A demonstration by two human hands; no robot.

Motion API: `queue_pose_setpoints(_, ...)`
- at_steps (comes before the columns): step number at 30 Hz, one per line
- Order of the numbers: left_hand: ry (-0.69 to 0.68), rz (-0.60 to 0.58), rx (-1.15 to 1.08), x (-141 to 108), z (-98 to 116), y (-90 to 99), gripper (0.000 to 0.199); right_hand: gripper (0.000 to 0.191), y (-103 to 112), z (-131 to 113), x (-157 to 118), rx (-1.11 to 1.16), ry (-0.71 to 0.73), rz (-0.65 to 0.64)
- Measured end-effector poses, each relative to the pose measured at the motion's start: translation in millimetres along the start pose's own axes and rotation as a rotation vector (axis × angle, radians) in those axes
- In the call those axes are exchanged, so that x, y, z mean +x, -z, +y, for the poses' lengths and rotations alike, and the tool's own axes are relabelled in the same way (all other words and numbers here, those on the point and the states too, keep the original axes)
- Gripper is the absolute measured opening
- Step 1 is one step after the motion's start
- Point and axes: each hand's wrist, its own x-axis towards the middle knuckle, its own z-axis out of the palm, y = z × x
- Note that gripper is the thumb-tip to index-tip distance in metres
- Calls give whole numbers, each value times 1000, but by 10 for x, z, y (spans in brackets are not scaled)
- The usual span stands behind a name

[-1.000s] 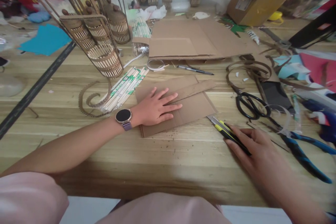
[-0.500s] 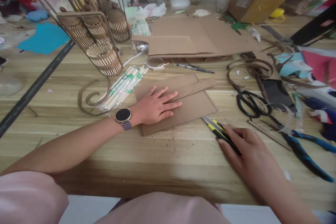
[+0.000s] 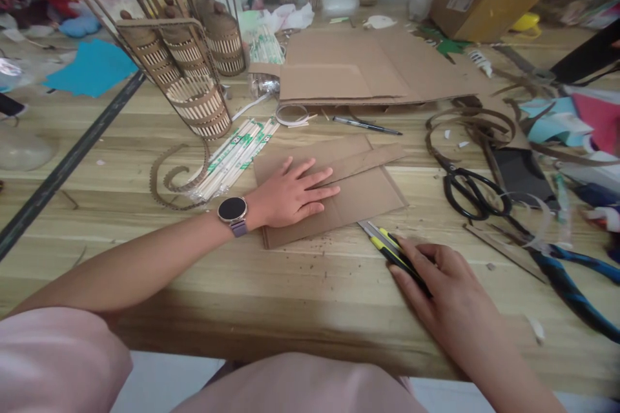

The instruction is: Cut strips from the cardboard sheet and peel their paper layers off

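Observation:
My left hand (image 3: 295,197) lies flat with fingers spread on a piece of brown cardboard (image 3: 368,190) in the middle of the table. A narrow cardboard strip (image 3: 371,162) rests slantwise on that piece, its near end by my fingers. In my right hand (image 3: 445,290) is a black and yellow utility knife (image 3: 394,251), its blade out and pointing up and left toward the cardboard's lower edge. Dark crumbs (image 3: 332,264) are scattered on the wood below the cardboard.
Several wrapped chopsticks (image 3: 237,161) and a curled cardboard strip (image 3: 165,171) lie left. Slatted lantern-like pieces (image 3: 198,103) stand behind them. Larger cardboard sheets (image 3: 334,71) and a pen (image 3: 368,126) are at the back. Black scissors (image 3: 477,193) and blue-handled pliers (image 3: 571,284) lie right.
My right hand has moved the utility knife slightly left and down, along the cardboard's lower edge. My left hand stays on the cardboard. The whole view has shifted a little.

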Motion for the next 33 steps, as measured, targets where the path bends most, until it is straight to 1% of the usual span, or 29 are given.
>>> queue_pose_setpoints(6, -6, 18, -6, -3, 5, 5, 50, 45, -8, -172, -16, 40, 68, -5)
queue_pose_setpoints(11, 12, 13, -18, 7, 9, 3, 51, 46, -40, -335, 26, 36, 71, -2)
queue_pose_setpoints(17, 47, -32, -47, 26, 27, 46, 50, 48, -68, -394, 26, 59, 80, 13)
queue_pose_setpoints(21, 73, -31, -69, 24, 30, 63, 49, 49, -72, -408, 3, 70, 51, 2)
queue_pose_setpoints(25, 139, -1, -69, 51, 85, 35, 49, 49, -77, -348, 46, 65, 35, -30)
queue_pose_setpoints(28, 224, 63, -87, 110, 123, 14, 49, 48, -88, -223, 122, 62, -6, -31)
queue_pose_setpoints(30, 262, 84, -113, 149, 87, 22, 50, 48, -92, -123, 186, 66, -20, -33)
queue_pose_setpoints(32, 230, 50, -147, 163, -18, 44, 51, 49, -89, -34, 246, 81, 1, -49)
queue_pose_setpoints(33, 172, 32, -152, 158, -89, 53, 50, 49, -85, 2, 272, 90, 17, -59)
